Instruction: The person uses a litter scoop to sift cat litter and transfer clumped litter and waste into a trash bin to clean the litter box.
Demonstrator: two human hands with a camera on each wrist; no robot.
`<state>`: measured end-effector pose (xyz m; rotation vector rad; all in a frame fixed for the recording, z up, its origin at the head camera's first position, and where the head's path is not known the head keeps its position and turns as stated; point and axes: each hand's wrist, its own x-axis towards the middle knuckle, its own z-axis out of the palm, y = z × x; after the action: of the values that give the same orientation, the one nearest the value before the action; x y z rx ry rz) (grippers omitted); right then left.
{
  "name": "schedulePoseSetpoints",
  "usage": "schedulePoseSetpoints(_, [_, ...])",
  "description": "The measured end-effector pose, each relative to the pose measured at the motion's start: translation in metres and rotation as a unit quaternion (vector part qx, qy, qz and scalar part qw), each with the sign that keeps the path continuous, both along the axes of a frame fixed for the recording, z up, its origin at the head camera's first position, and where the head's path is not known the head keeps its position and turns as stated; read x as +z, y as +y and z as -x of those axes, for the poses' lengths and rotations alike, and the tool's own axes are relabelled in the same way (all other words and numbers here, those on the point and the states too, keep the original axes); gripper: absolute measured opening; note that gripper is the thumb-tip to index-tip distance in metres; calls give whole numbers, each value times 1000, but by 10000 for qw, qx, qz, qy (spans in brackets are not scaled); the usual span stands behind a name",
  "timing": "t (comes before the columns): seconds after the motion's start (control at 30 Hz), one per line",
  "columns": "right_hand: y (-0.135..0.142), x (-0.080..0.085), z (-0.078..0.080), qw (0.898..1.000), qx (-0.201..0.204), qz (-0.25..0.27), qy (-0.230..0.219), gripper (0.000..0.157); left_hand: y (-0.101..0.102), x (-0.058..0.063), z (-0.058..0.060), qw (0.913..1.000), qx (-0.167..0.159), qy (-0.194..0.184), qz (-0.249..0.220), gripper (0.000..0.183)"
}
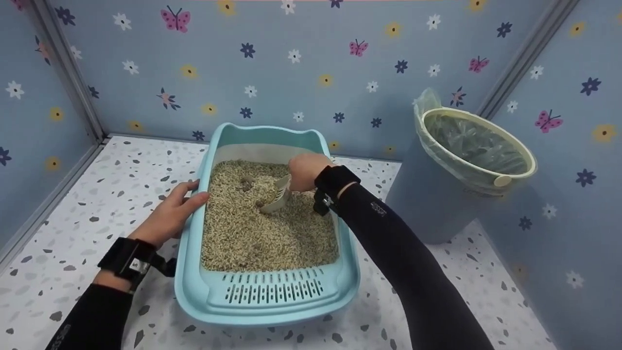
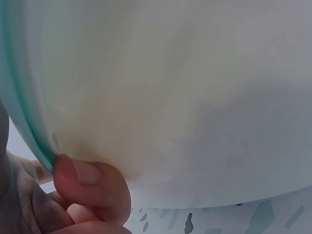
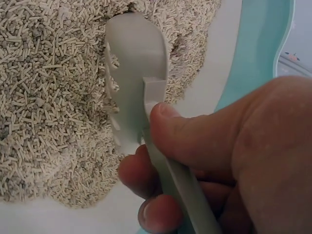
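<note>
A light blue litter box [image 1: 187, 272] with a slotted front ledge stands on the speckled surface, holding pellet cat litter [image 1: 238, 228]. My right hand [image 1: 307, 171] grips the handle of a pale slotted litter scoop [image 3: 136, 53], whose blade is tilted on edge in the litter. Beside the blade lies a small brown clump [image 1: 261, 203]; a darker clump [image 1: 247, 183] sits farther back. At the box's left rim is my left hand [image 1: 170, 211], thumb over the top. Its curled fingers [image 2: 92, 187] hold the rim from below and outside in the left wrist view.
A grey bin [image 1: 427, 194] with a cream rim and a clear plastic liner [image 1: 427, 104] stands to the right of the box. Floral-patterned wall panels [image 1: 272, 73] enclose the back and both sides. Speckled white flooring [image 1: 131, 180] lies around the box.
</note>
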<state>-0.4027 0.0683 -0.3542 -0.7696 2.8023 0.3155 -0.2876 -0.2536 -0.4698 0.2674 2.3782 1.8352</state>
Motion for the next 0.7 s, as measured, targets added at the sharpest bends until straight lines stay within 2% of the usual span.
schedulePoseSetpoints(0.17, [-4,-10,7,9994,180,246,153,48,0,1,-1,9999,44,44,88,84])
schedulePoseSetpoints(0.23, [-6,-16,10,9988,185,441,80,47,0,1,-1,10000,50,38,73,83])
schedulePoseSetpoints(0.5, [-22,-43,19,9906,-139,1280,-459,34,-1,0,-2,9999,-96,-44,-86,82])
schedulePoseSetpoints(0.7, [-34,-55,19,9864,-406,1469,-613,43,-2,0,-2,10000,-3,-3,17,83])
